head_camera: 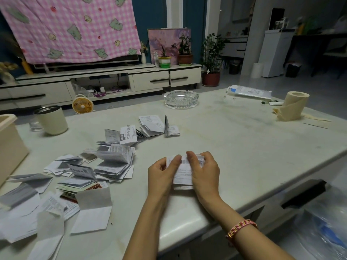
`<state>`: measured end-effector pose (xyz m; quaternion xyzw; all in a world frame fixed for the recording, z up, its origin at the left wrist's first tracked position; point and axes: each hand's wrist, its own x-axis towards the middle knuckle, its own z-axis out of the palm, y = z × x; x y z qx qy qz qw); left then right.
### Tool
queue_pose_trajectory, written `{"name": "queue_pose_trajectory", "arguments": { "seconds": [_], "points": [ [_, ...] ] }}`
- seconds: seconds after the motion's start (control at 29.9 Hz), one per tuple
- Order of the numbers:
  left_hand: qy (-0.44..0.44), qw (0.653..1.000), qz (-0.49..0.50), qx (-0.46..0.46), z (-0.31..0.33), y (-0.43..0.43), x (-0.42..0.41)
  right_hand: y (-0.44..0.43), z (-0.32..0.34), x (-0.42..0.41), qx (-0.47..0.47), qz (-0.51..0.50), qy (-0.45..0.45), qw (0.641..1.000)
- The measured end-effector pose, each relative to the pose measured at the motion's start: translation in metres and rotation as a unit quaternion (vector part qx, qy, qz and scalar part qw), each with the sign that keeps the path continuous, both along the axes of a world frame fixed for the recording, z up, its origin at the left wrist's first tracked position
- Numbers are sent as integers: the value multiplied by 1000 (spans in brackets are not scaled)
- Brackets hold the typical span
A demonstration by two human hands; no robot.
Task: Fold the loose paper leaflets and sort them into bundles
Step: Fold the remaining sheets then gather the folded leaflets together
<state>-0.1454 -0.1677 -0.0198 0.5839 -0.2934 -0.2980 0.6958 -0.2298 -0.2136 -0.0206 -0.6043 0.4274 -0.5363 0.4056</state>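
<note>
Head view is showing a woven bracelet (242, 227) sitting on the right wrist at five o'clock, nearest the camera. Just beyond it, the left hand (161, 173) and the right hand (204, 171) are meeting over the near part of the pale table (244, 139), both pinching one printed leaflet (185, 173). The left is gripping its left edge and the right is curling its fingers over the top right corner. The fingertips are blurring, so I cannot tell how far the fold is going. I am judging that uneven pressure from the two hands is risking a crooked crease, or a tear in such thin paper.

At eight o'clock from the hands, half-open loose sheets (90, 209) are lying close to the near table edge, where a swing of the left forearm is likely to be brushing them off. At ten o'clock a heap of folded leaflets (114, 162) is fanning open, its pleats springing up. Anything dropped onto it is probably going to be sliding and mixing kinds. At eleven o'clock a smaller bundle (154, 126) is lying apart, one piece standing on edge and looking ready to tip.

Farther off, a glass ashtray (181, 99) is sitting at twelve o'clock and a tissue roll (293, 106) at two, both well apart from the work and posing little risk
</note>
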Motion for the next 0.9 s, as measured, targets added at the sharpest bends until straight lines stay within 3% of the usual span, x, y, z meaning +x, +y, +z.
{"name": "queue_pose_trajectory", "arguments": {
  "seconds": [0.27,0.37,0.44,0.57,0.7,0.84,0.9],
  "points": [
    [140,989,9,-35,1,-9,-1,3,8,9,14,-5,-5,1000],
    [293,945,-95,-107,7,-11,-11,-5,23,24,55,-62,-65,994],
    [334,927,-119,-122,12,-14,-19,-14,34,37,84,-75,-98,989],
    [307,943,15,-128,23,-35,9,-17,34,63,81,-13,-46,996],
    [243,956,87,-136,17,-45,49,-56,22,78,35,-4,105,994],
    [181,971,134,-75,7,-49,61,-110,22,95,-11,125,301,945],
    [129,978,157,-48,5,-52,65,-128,26,109,1,164,320,933]
  ]
}}
